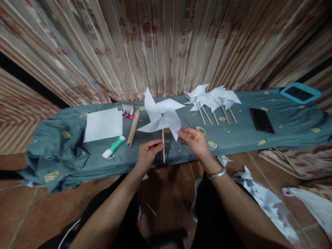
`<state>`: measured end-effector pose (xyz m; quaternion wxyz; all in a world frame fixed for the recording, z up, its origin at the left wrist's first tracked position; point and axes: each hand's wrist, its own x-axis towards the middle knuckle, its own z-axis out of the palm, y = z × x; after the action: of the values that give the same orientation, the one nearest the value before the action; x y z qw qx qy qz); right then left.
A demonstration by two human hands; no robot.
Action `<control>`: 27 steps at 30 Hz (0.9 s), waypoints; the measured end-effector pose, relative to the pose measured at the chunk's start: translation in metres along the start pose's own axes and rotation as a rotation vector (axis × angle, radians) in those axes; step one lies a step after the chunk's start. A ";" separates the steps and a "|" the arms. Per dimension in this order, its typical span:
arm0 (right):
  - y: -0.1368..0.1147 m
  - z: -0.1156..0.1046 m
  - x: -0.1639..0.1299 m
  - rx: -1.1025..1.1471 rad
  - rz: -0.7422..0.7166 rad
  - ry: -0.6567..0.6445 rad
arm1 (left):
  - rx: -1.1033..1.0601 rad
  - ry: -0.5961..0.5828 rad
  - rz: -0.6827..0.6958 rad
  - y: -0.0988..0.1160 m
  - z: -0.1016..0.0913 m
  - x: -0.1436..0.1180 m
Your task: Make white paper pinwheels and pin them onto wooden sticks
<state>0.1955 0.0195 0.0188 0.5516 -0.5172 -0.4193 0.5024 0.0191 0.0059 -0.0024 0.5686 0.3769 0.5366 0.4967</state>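
Note:
A white paper pinwheel (168, 114) with a metal pin at its centre is held upright over the table. My left hand (149, 152) pinches its wooden stick below the blades. With thumb and fingertips closed, my right hand (194, 140) grips the tip of the lower right blade. Just beyond that hand lie scissors (200, 130) with a pale green handle. Several wooden sticks (133, 128) lie left of the pinwheel, beside a small red and white box (128, 112) of pins. A glue stick (113, 147) rests near the front edge.
Stacked white paper sheets (103, 124) lie on the left of the cloth-covered table (241, 135). Several finished pinwheels (211, 98) lie at the back right. Farther right are a dark phone (261, 120) and a blue-framed tablet (301, 92). More folded paper (267, 199) is on the floor.

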 end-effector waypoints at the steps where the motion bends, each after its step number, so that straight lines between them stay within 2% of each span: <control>1: 0.000 0.001 -0.001 -0.001 0.003 -0.015 | 0.004 -0.002 0.005 0.000 0.000 0.000; 10: 0.002 0.008 -0.009 -0.032 0.049 -0.126 | -0.002 -0.016 0.008 0.000 0.000 -0.001; 21: 0.000 0.020 -0.017 0.050 0.122 -0.210 | -0.031 -0.033 0.021 -0.003 0.000 0.000; 27: -0.002 0.020 -0.017 -0.030 0.086 -0.232 | -0.002 -0.069 0.029 -0.001 0.000 -0.002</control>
<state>0.1737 0.0061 0.0243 0.4696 -0.4813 -0.4654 0.5755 0.0189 0.0041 -0.0029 0.5799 0.4011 0.5107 0.4919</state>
